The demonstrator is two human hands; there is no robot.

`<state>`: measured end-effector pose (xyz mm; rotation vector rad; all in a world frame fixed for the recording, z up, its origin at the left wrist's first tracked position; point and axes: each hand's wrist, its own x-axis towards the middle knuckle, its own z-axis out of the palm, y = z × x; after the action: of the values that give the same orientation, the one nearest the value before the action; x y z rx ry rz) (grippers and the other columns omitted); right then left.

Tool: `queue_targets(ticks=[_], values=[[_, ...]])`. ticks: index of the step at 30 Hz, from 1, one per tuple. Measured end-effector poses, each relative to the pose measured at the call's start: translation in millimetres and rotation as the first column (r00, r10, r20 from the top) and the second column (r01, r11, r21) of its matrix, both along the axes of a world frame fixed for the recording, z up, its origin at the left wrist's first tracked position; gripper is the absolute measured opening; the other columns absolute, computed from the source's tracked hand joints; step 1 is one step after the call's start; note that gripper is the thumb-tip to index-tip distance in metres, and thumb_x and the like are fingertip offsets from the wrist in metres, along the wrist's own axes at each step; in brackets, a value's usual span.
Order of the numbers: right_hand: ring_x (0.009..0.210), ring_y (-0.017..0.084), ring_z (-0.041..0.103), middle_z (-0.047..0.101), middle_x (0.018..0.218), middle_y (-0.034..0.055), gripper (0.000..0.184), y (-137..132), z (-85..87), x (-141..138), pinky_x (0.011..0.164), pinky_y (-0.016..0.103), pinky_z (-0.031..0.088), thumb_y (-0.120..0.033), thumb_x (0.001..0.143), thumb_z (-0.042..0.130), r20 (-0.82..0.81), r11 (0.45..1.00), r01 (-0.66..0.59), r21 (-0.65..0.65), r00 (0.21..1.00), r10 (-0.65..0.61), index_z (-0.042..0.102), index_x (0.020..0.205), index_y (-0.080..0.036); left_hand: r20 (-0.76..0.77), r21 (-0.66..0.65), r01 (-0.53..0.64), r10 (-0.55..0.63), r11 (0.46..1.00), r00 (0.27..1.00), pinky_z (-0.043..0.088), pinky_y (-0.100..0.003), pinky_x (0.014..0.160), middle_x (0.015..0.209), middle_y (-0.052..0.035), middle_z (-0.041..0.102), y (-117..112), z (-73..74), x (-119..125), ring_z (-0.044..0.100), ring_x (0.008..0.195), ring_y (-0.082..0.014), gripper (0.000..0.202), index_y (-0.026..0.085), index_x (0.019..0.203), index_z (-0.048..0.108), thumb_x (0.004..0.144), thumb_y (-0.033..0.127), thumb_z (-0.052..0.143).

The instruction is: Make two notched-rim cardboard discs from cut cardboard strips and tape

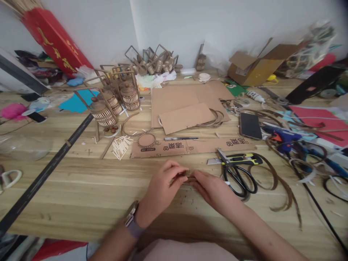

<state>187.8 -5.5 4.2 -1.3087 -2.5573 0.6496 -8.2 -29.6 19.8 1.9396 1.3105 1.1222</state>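
My left hand (161, 185) is closed in a pinch, with a watch on its wrist. Opposite it, my right hand (211, 185) pinches too, and the fingertips of both almost meet. A thin brown strip (191, 179) shows between them, mostly hidden by the fingers. Small dark crumbs lie on the wood just below. To the right of my right hand are black-handled scissors (239, 179) and a yellow-and-black utility knife (244, 159). Curled brown strips (282, 188) lie beyond these.
A printed cardboard strip (201, 146) and a pen (181, 138) lie ahead. Left of them are short pale sticks (121, 146) and small lantern-like baskets (102, 114). A phone (250, 125), a blue glue gun (282, 137) and a cardboard box (258, 69) stand right.
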Motion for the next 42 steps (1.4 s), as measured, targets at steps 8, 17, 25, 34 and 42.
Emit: queue_targets(ticks=[8,17,25,34,42], values=[[0.082,0.023,0.070,0.072,0.092,0.0081,0.014,1,-0.1,0,0.067,0.029,0.047,-0.020,0.097,0.044,-0.038,1.000,-0.010,-0.012,0.999,0.010,0.058,0.095,-0.020,-0.274,0.261,0.127,-0.053,0.957,0.960,0.056,-0.033,0.078,0.092,-0.0053,0.071,2,-5.8,9,0.062,0.085,-0.0176,0.021,0.017,0.112,0.066,0.099,0.016,0.050],[0.074,0.021,0.066,0.068,0.078,0.0060,0.019,2,-1.7,2,0.065,0.029,0.046,-0.022,0.096,0.046,-0.091,0.999,0.023,-0.032,0.996,-0.026,0.054,0.079,-0.021,-0.415,0.313,0.175,-0.031,0.934,0.909,0.053,-0.029,0.075,0.091,-0.0042,0.068,0,-12.8,12,0.056,0.084,-0.0166,0.021,0.017,0.101,0.069,0.099,0.015,0.048],[0.082,0.020,0.068,0.072,0.089,0.0058,0.009,0,2.1,11,0.070,0.029,0.051,-0.022,0.091,0.054,-0.180,0.995,0.021,-0.098,0.983,-0.039,0.062,0.094,-0.020,-0.502,0.347,0.193,0.008,0.918,0.865,0.050,-0.027,0.070,0.085,-0.0023,0.064,1,-7.1,16,0.052,0.079,-0.0162,0.022,0.018,0.088,0.067,0.098,0.015,0.048],[0.094,0.028,0.059,0.070,0.101,0.0094,0.013,11,-4.5,96,0.081,0.046,0.050,-0.028,0.087,0.062,0.155,0.983,-0.006,0.184,0.988,-0.023,0.070,0.096,-0.024,-0.537,0.324,0.249,-0.040,0.913,0.843,0.051,-0.028,0.072,0.089,-0.0046,0.063,0,-2.1,17,0.052,0.081,-0.0168,0.021,0.016,0.093,0.066,0.099,0.015,0.046],[0.075,0.023,0.061,0.066,0.077,0.0068,0.018,10,19.3,84,0.068,0.037,0.050,-0.028,0.090,0.051,0.073,0.979,0.014,0.205,0.997,-0.030,0.064,0.082,-0.021,-0.541,0.346,0.249,-0.025,0.904,0.841,0.051,-0.027,0.073,0.088,-0.0039,0.064,0,-1.7,18,0.051,0.080,-0.0164,0.021,0.015,0.094,0.066,0.100,0.014,0.046]])
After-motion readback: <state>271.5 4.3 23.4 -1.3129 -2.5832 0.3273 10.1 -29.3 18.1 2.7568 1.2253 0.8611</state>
